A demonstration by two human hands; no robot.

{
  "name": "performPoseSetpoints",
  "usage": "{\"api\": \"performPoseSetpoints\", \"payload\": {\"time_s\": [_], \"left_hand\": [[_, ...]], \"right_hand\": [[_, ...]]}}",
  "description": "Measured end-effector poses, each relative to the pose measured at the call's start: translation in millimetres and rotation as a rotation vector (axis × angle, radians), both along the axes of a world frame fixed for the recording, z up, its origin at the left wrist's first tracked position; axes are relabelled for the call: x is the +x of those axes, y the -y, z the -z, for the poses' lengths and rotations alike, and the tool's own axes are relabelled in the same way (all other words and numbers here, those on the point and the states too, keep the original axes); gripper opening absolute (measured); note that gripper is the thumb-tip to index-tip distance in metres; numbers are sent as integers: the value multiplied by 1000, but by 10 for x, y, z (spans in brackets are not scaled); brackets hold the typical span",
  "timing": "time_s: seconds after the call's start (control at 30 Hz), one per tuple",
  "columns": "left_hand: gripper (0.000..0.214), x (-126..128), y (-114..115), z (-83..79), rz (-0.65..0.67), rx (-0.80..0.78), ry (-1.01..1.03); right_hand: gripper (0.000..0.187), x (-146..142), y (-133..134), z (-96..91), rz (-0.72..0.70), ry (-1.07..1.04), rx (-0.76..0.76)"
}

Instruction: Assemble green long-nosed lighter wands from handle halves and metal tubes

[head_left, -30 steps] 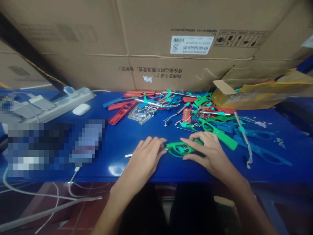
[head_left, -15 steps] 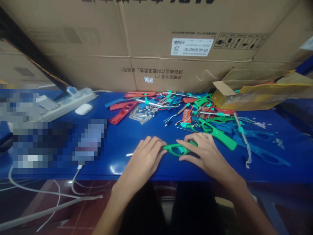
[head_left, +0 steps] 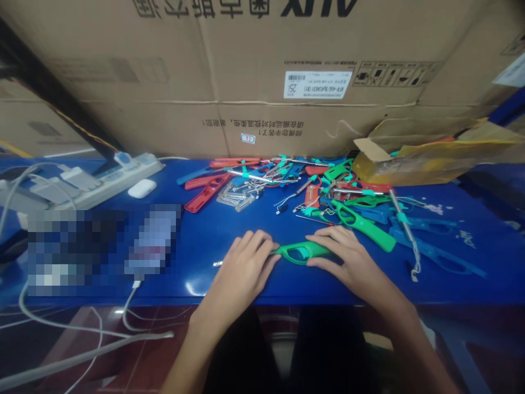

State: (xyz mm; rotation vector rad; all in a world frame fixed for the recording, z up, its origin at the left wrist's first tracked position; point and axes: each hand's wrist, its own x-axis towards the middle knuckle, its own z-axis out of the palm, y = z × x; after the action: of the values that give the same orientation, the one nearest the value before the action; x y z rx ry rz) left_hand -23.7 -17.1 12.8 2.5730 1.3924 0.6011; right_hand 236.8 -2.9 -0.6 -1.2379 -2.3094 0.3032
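Between my two hands lies a green long-neck lighter (head_left: 293, 253) with a teal trigger in its loop. My left hand (head_left: 250, 257) is closed round its thin front end. A silver metal tip (head_left: 217, 264) sticks out on the far side of that hand. My right hand (head_left: 338, 249) grips the back of the green handle, thumb on the near side and fingers on the far side. Beyond the hands is a pile of lighter parts: red handle shells (head_left: 207, 191), another green handle (head_left: 365, 225), metal tubes with wires (head_left: 401, 216) and clear plastic pieces (head_left: 238, 197).
A cardboard carton (head_left: 246, 65) stands behind the blue table (head_left: 197, 230). An open box with yellow tape (head_left: 410, 161) sits at the back right. At left are a power strip (head_left: 123, 174), a white earbud case (head_left: 141, 188), a blurred phone (head_left: 153, 238) and white cables (head_left: 61, 323).
My right hand has slid back a little along the handle, so more of the green shell shows. The left hand keeps its grip. The view has tilted slightly upward.
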Motion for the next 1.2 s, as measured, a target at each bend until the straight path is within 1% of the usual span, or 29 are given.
{"api": "performPoseSetpoints", "payload": {"time_s": [0.13,0.33,0.47,0.6,0.77,0.87,1.0,1.07,1.13,1.2], "left_hand": [[19,0,0,-2,9,-4,3],[20,0,12,-25,2,-5,4],[21,-10,-8,-24,-3,-2,-7],[20,20,0,-41,-10,73,-52],[19,106,60,-79,-69,192,-142],[18,123,60,-61,-79,205,-113],[17,105,48,-19,-99,215,-75],[17,89,56,-23,-111,235,-89],[16,69,62,-66,-118,278,-113],[15,49,49,-167,-113,326,-141]], "right_hand": [[33,-4,5,6,3,-29,-21],[32,-19,21,-41,-33,11,-13],[34,-21,20,-61,-46,71,38],[32,-33,20,-46,-51,123,73],[31,-76,63,-27,-19,170,103],[33,-95,97,-18,3,166,126],[35,-118,126,-35,-4,158,151],[35,-139,145,-62,-6,154,130],[34,-169,177,-85,2,144,94],[36,-204,215,-86,28,150,83]]}}
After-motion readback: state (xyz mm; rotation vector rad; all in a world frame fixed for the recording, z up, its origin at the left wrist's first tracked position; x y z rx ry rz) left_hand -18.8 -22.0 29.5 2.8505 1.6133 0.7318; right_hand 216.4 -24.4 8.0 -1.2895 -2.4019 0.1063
